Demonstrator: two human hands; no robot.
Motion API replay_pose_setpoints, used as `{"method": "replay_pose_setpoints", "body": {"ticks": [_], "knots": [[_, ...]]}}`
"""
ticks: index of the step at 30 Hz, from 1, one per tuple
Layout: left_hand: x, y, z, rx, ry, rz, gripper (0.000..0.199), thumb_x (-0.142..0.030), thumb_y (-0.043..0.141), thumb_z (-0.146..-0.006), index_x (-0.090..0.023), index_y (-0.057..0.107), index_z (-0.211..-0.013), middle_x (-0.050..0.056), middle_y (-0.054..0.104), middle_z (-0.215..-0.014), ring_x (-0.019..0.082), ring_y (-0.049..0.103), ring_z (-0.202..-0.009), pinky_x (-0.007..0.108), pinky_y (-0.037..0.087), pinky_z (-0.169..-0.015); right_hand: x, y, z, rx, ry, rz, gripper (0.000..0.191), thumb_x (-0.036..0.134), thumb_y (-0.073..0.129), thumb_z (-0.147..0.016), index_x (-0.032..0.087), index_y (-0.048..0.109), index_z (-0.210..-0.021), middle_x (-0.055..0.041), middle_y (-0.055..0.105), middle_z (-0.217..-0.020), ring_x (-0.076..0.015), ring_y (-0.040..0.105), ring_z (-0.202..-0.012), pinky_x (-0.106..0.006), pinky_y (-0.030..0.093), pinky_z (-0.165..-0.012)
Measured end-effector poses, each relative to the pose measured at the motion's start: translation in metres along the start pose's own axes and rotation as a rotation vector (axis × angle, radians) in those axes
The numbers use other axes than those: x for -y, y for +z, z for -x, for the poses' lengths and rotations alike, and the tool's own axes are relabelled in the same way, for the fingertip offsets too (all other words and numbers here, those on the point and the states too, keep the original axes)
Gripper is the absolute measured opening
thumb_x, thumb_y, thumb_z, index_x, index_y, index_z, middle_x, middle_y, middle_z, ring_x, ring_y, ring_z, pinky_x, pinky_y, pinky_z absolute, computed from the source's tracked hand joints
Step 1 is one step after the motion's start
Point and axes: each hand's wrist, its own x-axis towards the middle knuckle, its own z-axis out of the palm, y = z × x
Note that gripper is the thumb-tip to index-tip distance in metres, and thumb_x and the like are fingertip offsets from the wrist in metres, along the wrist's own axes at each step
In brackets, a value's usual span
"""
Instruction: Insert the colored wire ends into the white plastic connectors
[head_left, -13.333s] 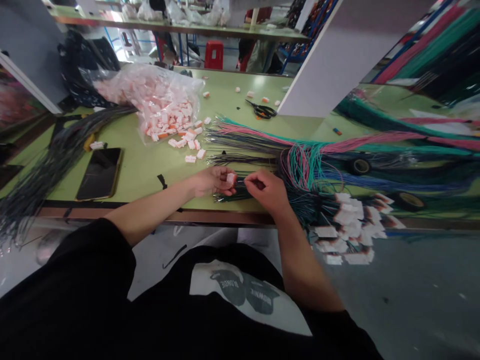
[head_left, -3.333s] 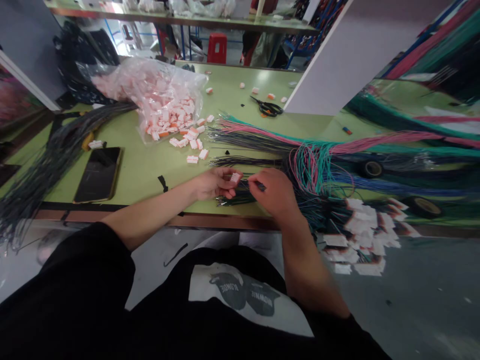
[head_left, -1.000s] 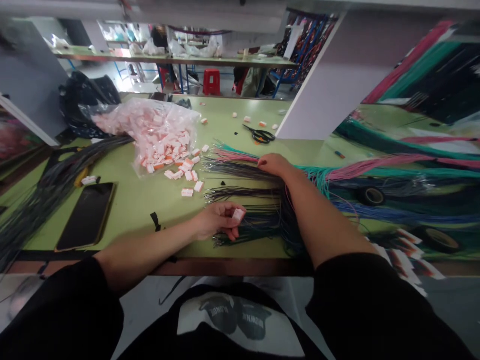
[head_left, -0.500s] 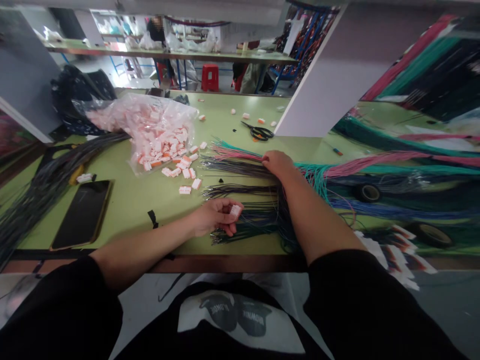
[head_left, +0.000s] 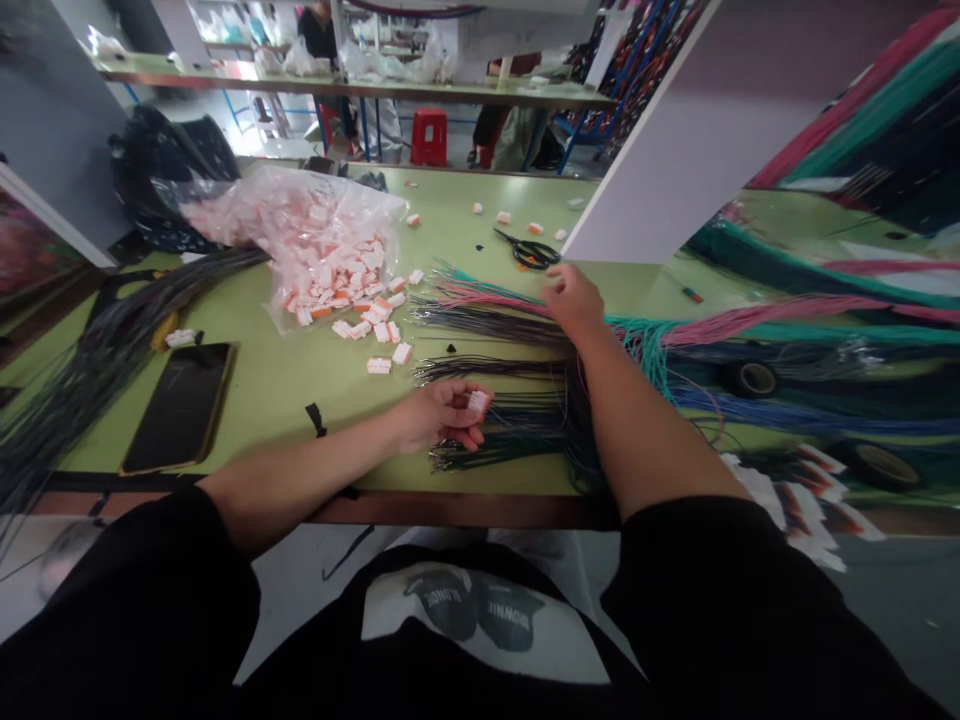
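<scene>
My left hand [head_left: 444,416] pinches a small white-and-orange plastic connector housing [head_left: 478,402] between thumb and fingers. It hovers over bundles of dark wires [head_left: 517,408] with metal-tipped ends pointing left. My right hand [head_left: 576,302] is curled with fingertips together, just above the pink wires [head_left: 499,293] and teal wires; whatever it may pinch is hidden. Grey wires [head_left: 487,322] lie just below that hand. Left of the wire tips, several loose connector housings [head_left: 381,332] are scattered beside a clear plastic bag [head_left: 300,215] full of them.
Black-handled scissors [head_left: 534,254] lie near a pale upright panel [head_left: 637,140]. At left are a phone [head_left: 180,408] and a bundle of grey wires [head_left: 127,340]. Tape rolls [head_left: 752,379] and finished-looking white connectors [head_left: 814,500] sit at right. People are at a far table.
My right hand has risen slightly and shifted right, off the pink and teal wires. My left hand still holds the connector housing. The whole view has shifted a little.
</scene>
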Motion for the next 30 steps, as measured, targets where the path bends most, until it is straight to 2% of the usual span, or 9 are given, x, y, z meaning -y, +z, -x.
{"method": "replay_pose_setpoints", "body": {"ticks": [2, 4, 8, 10, 12, 15, 19, 23, 30], "knots": [[0.001, -0.001, -0.001, -0.001, 0.007, -0.003, 0.042, -0.013, 0.074, -0.060, -0.013, 0.051, -0.095, -0.004, 0.057, -0.062, 0.011, 0.061, -0.052, 0.021, 0.049, -0.049, 0.008, -0.003, 0.005, 0.179, -0.188, 0.048, 0.030, 0.031, 0.047, -0.079, 0.021, 0.063, -0.101, -0.0077, 0.067, -0.099, -0.0240, 0.059, -0.093, -0.031, 0.042, -0.076], [0.001, -0.001, -0.001, -0.007, 0.009, -0.011, 0.041, -0.012, 0.074, -0.061, -0.013, 0.051, -0.095, -0.004, 0.057, -0.064, 0.011, 0.061, -0.052, 0.021, 0.049, -0.048, 0.012, -0.010, 0.007, 0.220, -0.174, 0.125, 0.024, 0.030, 0.047, -0.079, 0.021, 0.067, -0.089, -0.0088, 0.068, -0.097, -0.0250, 0.059, -0.094, -0.033, 0.042, -0.076], [0.002, 0.001, -0.002, -0.030, 0.010, -0.033, 0.037, -0.011, 0.072, -0.062, -0.013, 0.051, -0.093, -0.004, 0.057, -0.064, 0.010, 0.060, -0.049, 0.020, 0.048, -0.047, -0.002, -0.037, 0.004, -0.245, 0.265, 0.043, 0.036, 0.024, 0.032, -0.086, 0.015, 0.065, -0.099, -0.0156, 0.064, -0.102, -0.0267, 0.058, -0.094, -0.039, 0.043, -0.075], [0.002, 0.002, -0.002, -0.045, 0.012, -0.040, 0.034, -0.010, 0.071, -0.064, -0.013, 0.051, -0.091, -0.004, 0.056, -0.062, 0.009, 0.059, -0.048, 0.020, 0.048, -0.046, -0.008, -0.049, 0.007, -0.349, 0.247, -0.090, 0.038, 0.026, 0.031, -0.086, 0.013, 0.064, -0.098, -0.0145, 0.065, -0.097, -0.0244, 0.059, -0.090, -0.038, 0.044, -0.073], [0.001, 0.003, -0.002, -0.058, 0.017, -0.042, 0.032, -0.009, 0.070, -0.065, -0.013, 0.051, -0.090, -0.004, 0.056, -0.061, 0.008, 0.058, -0.048, 0.019, 0.048, -0.046, -0.004, -0.055, 0.020, -0.261, 0.039, -0.225, 0.035, 0.029, 0.036, -0.084, 0.014, 0.066, -0.093, -0.0103, 0.067, -0.088, -0.0211, 0.059, -0.083, -0.034, 0.045, -0.071], [-0.001, 0.005, 0.000, -0.076, 0.021, -0.045, 0.030, -0.006, 0.068, -0.067, -0.013, 0.051, -0.091, -0.004, 0.056, -0.062, 0.007, 0.058, -0.048, 0.018, 0.048, -0.048, 0.018, -0.054, 0.054, 0.020, -0.286, -0.371, 0.028, 0.031, 0.047, -0.079, 0.016, 0.069, -0.088, -0.0043, 0.069, -0.082, -0.0172, 0.061, -0.078, -0.029, 0.044, -0.072], [-0.004, 0.007, 0.002, -0.099, 0.026, -0.039, 0.025, -0.004, 0.063, -0.071, -0.013, 0.051, -0.091, -0.004, 0.056, -0.062, 0.006, 0.058, -0.049, 0.017, 0.048, -0.049, 0.044, -0.044, 0.104, 0.217, -0.416, -0.512, 0.026, 0.031, 0.051, -0.076, 0.019, 0.070, -0.088, -0.0018, 0.071, -0.083, -0.0163, 0.062, -0.078, -0.028, 0.044, -0.073], [-0.006, 0.008, 0.004, -0.071, 0.020, -0.042, 0.024, -0.004, 0.063, -0.072, -0.013, 0.050, -0.089, -0.004, 0.055, -0.061, 0.007, 0.058, -0.050, 0.018, 0.049, -0.049, 0.048, -0.036, 0.133, 0.215, -0.412, -0.620, 0.022, 0.033, 0.054, -0.074, 0.021, 0.069, -0.084, -0.0012, 0.070, -0.083, -0.0159, 0.061, -0.075, -0.028, 0.044, -0.070], [-0.006, 0.009, 0.003, -0.112, 0.003, -0.062, 0.025, 0.002, 0.053, -0.075, -0.013, 0.049, -0.095, -0.005, 0.054, -0.060, 0.007, 0.057, -0.047, 0.017, 0.048, -0.048, 0.035, -0.027, 0.156, -0.005, -0.276, -0.544, 0.015, 0.029, 0.052, -0.074, 0.020, 0.065, -0.072, -0.0023, 0.066, -0.074, -0.0154, 0.057, -0.068, -0.027, 0.042, -0.063]]}}
